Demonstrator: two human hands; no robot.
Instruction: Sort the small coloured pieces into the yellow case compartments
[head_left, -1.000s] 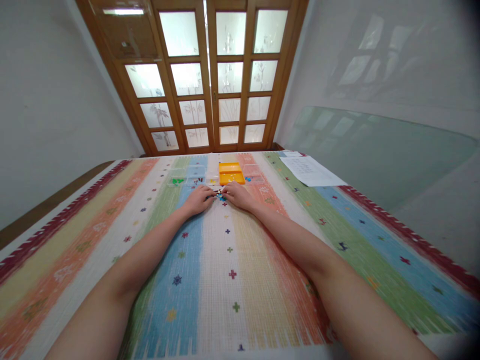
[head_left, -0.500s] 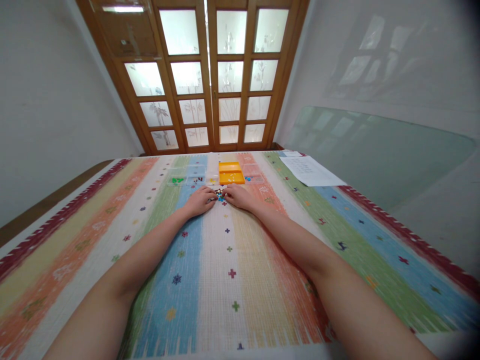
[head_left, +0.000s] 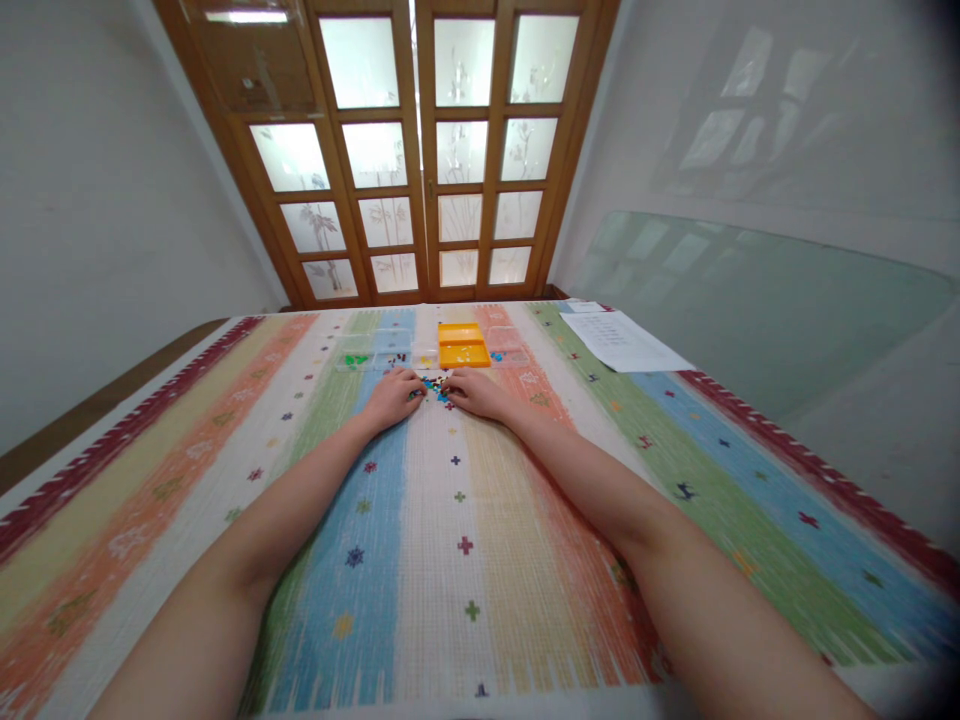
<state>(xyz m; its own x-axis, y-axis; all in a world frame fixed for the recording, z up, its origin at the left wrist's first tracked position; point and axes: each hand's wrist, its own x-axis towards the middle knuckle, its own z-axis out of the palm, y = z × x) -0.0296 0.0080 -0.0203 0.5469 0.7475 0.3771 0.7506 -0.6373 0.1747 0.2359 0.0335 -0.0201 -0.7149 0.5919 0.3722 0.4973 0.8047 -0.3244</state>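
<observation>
A small pile of mixed loose pieces (head_left: pixel 435 385), blue, black and other colours, lies on the striped tablecloth between my two hands. At its left edge rests my left hand (head_left: pixel 394 398), fingers curled inward and down; what they hold, if anything, is too small to make out. My right hand (head_left: pixel 476 393) touches the pile's right side with bent, closed fingertips, and their contents are hidden too. Just beyond stands an open orange box (head_left: pixel 463 357) with a few pale pieces inside. Clear trays flank it, holding green pieces (head_left: pixel 355 360), dark pieces (head_left: pixel 397 358), yellow pieces (head_left: pixel 426 360) and blue pieces (head_left: pixel 496 356).
Printed paper sheets (head_left: pixel 626 342) lie at the far right of the table. The striped tablecloth (head_left: pixel 435 560) covers the tabletop. Beyond the far edge are wooden doors with glass panes (head_left: pixel 459 150), and a wall runs along the right side.
My left hand has shifted slightly left, away from the pile, so more of the pieces show between the hands. My right hand has stayed nearly in place.
</observation>
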